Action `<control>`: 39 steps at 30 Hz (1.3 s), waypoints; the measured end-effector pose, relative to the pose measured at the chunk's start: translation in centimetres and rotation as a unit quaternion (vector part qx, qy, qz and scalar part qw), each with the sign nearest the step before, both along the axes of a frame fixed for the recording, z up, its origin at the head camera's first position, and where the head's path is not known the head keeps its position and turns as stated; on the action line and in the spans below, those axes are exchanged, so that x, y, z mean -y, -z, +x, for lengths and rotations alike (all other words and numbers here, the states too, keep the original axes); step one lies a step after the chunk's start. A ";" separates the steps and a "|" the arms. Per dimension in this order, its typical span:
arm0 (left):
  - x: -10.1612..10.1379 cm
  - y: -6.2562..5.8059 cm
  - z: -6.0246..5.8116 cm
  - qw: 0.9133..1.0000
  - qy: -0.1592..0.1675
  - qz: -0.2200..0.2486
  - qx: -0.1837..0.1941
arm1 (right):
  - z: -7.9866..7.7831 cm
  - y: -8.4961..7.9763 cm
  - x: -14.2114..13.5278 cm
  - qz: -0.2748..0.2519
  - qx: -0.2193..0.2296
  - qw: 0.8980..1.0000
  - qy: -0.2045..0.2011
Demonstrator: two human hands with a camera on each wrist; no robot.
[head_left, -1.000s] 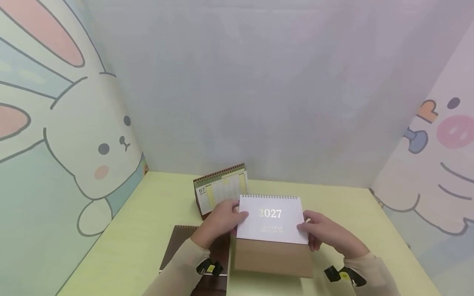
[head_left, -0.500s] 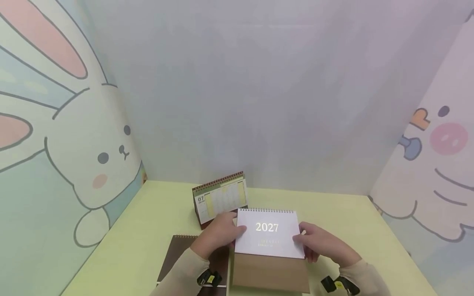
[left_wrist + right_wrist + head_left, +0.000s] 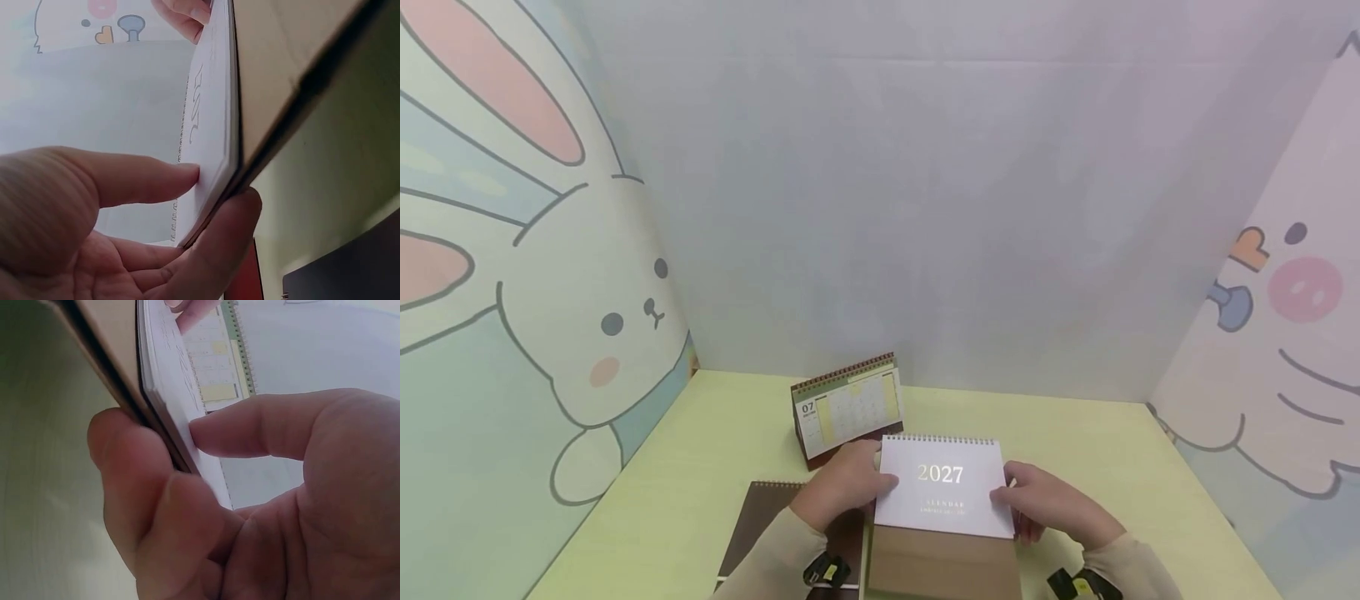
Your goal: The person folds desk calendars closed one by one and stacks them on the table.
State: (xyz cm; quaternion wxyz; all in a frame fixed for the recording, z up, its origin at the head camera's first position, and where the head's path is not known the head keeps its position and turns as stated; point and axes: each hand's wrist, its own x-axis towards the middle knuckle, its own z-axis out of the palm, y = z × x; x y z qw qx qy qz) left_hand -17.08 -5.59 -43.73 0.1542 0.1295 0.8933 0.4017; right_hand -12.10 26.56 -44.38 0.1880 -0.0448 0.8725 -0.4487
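Note:
A spiral-bound desk calendar (image 3: 938, 483) with a white "2027" cover and a brown cardboard stand (image 3: 943, 563) is between both hands in the head view. My left hand (image 3: 847, 483) pinches its left edge, thumb on the cover and fingers behind, as the left wrist view shows on the calendar's side (image 3: 215, 112). At the opposite edge, my right hand (image 3: 1052, 502) pinches the same way, its curled fingers (image 3: 156, 506) behind the board and the thumb on the white pages (image 3: 172, 406). The calendar's lower end runs close to the bottom of the head view.
Behind it stands another desk calendar (image 3: 850, 408), turned to a page marked 07. A dark brown spiral-bound item (image 3: 760, 525) lies at the left, partly under the left forearm. Printed walls border the yellow-green table (image 3: 1097, 450) on the left, back and right.
The calendar and both hands appear lower in the head view than a second ago. The camera has tilted, since the walls and other calendar shifted down too. Both grips stay the same.

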 end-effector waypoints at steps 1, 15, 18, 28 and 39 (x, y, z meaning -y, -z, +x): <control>0.0 0.1 0.0 1.000 0.001 -0.007 -0.007 | 0.0 0.0 0.1 0.001 0.000 1.000 0.000; -0.8 2.1 -0.1 0.999 0.002 -0.038 -0.018 | -0.2 1.8 0.5 0.031 0.003 0.999 0.011; -0.9 2.5 -0.2 0.999 -0.001 -0.044 -0.017 | -0.2 2.1 0.6 0.041 0.007 0.999 0.015; -1.6 3.1 -0.3 0.996 -0.023 -0.084 -0.022 | -0.2 3.1 0.6 0.051 0.008 0.998 0.022; -2.3 2.7 0.1 0.994 -0.031 -0.101 -0.038 | -0.2 3.0 1.0 0.068 -0.013 0.997 0.028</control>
